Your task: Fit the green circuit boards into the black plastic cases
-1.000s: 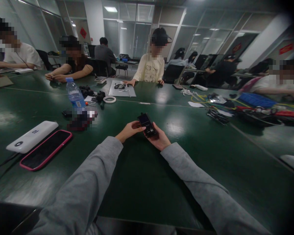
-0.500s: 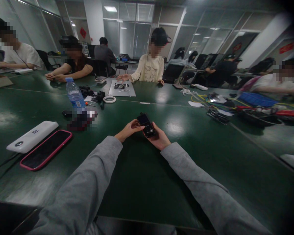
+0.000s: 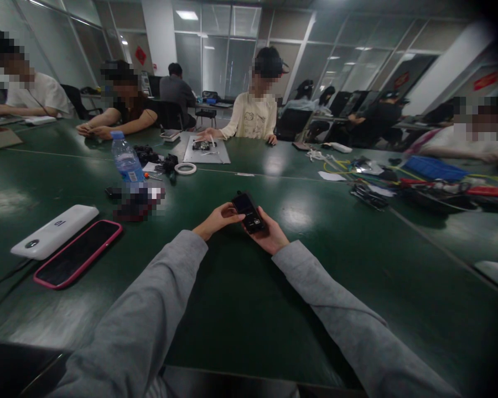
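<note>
Both my hands are on a small black handheld device point(image 3: 248, 207) with a dark screen, a few light marks on its lower part and a short nub at its top left corner. My right hand point(image 3: 273, 235) is wrapped around its lower right side. From the left, my left hand point(image 3: 218, 220) grips the edge, its thumb lying across the front and the fingertips partly hidden behind. The device is tilted above the green table point(image 3: 232, 298). Well to the left lie a pink-edged phone point(image 3: 79, 254) and a white power bank point(image 3: 55, 232) with a black cable.
A water bottle point(image 3: 126, 160) stands at left, near a roll of tape point(image 3: 185, 168) and black gear. Across the table a person works over a grey board point(image 3: 219, 155). Cables and a blue tray point(image 3: 435, 167) lie at right. Other people sit around.
My hands and the device stay in place. The person opposite has lowered a hand onto the grey board, and the person at far right has shifted slightly.
</note>
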`<state>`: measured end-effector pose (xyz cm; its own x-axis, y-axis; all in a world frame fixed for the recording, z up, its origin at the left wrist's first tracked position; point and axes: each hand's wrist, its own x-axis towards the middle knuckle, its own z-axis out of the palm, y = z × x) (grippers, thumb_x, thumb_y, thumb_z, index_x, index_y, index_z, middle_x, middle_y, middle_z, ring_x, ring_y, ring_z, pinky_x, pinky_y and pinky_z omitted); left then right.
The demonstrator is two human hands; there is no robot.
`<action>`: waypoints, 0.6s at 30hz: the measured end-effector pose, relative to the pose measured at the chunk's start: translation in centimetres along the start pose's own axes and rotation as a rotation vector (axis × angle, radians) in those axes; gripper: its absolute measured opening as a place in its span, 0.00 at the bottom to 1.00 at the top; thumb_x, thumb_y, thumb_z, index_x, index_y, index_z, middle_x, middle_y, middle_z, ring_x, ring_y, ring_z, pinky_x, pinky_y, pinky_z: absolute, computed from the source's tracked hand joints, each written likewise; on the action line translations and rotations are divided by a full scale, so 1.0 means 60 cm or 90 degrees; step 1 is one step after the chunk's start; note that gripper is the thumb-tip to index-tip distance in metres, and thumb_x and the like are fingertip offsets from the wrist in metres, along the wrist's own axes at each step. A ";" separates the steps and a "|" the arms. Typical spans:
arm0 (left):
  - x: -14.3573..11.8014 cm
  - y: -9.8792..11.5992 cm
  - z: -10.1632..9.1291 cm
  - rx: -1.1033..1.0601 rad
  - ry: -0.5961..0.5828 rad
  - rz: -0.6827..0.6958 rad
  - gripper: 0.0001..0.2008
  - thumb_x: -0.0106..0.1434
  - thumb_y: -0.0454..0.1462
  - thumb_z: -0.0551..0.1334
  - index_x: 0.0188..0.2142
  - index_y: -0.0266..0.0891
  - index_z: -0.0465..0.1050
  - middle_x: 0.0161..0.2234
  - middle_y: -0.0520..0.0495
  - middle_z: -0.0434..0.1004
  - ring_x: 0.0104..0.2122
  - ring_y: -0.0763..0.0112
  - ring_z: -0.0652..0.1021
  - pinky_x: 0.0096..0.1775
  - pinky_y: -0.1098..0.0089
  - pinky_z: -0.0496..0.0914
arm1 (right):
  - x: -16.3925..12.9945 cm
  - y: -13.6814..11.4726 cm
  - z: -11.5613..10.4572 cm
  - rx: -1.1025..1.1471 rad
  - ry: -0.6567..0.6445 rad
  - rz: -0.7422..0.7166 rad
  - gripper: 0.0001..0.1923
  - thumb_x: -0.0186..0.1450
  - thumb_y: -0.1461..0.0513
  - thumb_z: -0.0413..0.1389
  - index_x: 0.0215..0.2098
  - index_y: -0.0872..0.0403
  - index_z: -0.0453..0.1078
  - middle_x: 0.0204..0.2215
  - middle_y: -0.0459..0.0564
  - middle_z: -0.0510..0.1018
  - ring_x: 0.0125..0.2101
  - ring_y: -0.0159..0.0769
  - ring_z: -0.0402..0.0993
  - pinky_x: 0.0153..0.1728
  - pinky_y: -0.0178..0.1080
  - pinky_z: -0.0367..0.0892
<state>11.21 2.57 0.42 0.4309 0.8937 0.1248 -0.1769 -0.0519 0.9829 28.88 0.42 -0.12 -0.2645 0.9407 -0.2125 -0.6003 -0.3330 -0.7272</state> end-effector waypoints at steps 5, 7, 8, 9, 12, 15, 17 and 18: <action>0.000 0.002 -0.006 -0.011 -0.018 -0.014 0.30 0.43 0.36 0.72 0.47 0.36 0.67 0.48 0.42 0.72 0.48 0.65 0.72 0.53 0.58 0.61 | -0.005 0.006 0.008 -0.018 -0.015 0.005 0.12 0.59 0.54 0.58 0.38 0.51 0.71 0.32 0.47 0.76 0.34 0.34 0.73 0.34 0.38 0.72; 0.001 0.001 -0.007 -0.012 -0.021 -0.016 0.31 0.42 0.35 0.72 0.47 0.36 0.67 0.47 0.41 0.72 0.47 0.65 0.72 0.53 0.58 0.61 | -0.006 0.008 0.011 0.004 0.001 0.012 0.11 0.60 0.54 0.58 0.37 0.51 0.71 0.33 0.47 0.76 0.34 0.33 0.72 0.34 0.37 0.72; 0.001 0.001 -0.006 -0.015 -0.020 -0.017 0.31 0.42 0.34 0.72 0.47 0.35 0.66 0.47 0.41 0.72 0.46 0.66 0.73 0.53 0.58 0.62 | -0.006 0.009 0.012 0.019 0.013 0.019 0.11 0.60 0.54 0.58 0.37 0.51 0.71 0.33 0.47 0.76 0.34 0.33 0.72 0.33 0.37 0.72; 0.002 0.000 -0.005 -0.020 -0.019 -0.020 0.32 0.41 0.34 0.72 0.47 0.35 0.66 0.47 0.41 0.72 0.46 0.66 0.73 0.52 0.58 0.62 | -0.006 0.010 0.012 0.033 0.024 0.025 0.10 0.60 0.55 0.57 0.37 0.52 0.71 0.33 0.47 0.76 0.33 0.32 0.72 0.33 0.36 0.72; 0.004 -0.001 -0.001 -0.033 -0.001 -0.032 0.33 0.40 0.33 0.73 0.47 0.35 0.65 0.46 0.41 0.72 0.45 0.66 0.74 0.51 0.57 0.63 | -0.003 0.011 0.011 0.054 0.040 0.036 0.10 0.61 0.55 0.57 0.37 0.52 0.71 0.33 0.47 0.76 0.33 0.32 0.72 0.33 0.36 0.72; 0.004 0.000 0.002 -0.040 0.020 -0.030 0.33 0.40 0.32 0.73 0.47 0.35 0.65 0.46 0.40 0.72 0.45 0.65 0.73 0.52 0.57 0.62 | 0.000 0.011 0.008 0.050 0.041 0.038 0.11 0.61 0.55 0.57 0.37 0.52 0.71 0.34 0.47 0.76 0.34 0.32 0.72 0.35 0.37 0.72; 0.003 0.000 0.003 -0.042 0.023 -0.023 0.33 0.41 0.32 0.72 0.47 0.34 0.65 0.46 0.40 0.73 0.46 0.65 0.73 0.52 0.58 0.62 | 0.000 0.011 0.006 0.047 0.040 0.039 0.11 0.61 0.55 0.57 0.37 0.52 0.71 0.34 0.47 0.76 0.34 0.32 0.72 0.36 0.37 0.72; 0.003 0.000 0.003 -0.040 0.023 -0.019 0.32 0.41 0.33 0.72 0.47 0.34 0.65 0.46 0.40 0.73 0.46 0.65 0.73 0.52 0.58 0.62 | 0.001 0.011 0.006 0.046 0.037 0.040 0.11 0.60 0.55 0.57 0.37 0.52 0.71 0.34 0.47 0.76 0.35 0.32 0.72 0.37 0.37 0.72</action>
<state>11.42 2.65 0.43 0.4041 0.9103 0.0900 -0.2202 0.0013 0.9755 28.22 0.22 -0.37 -0.2595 0.9195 -0.2952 -0.6379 -0.3927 -0.6625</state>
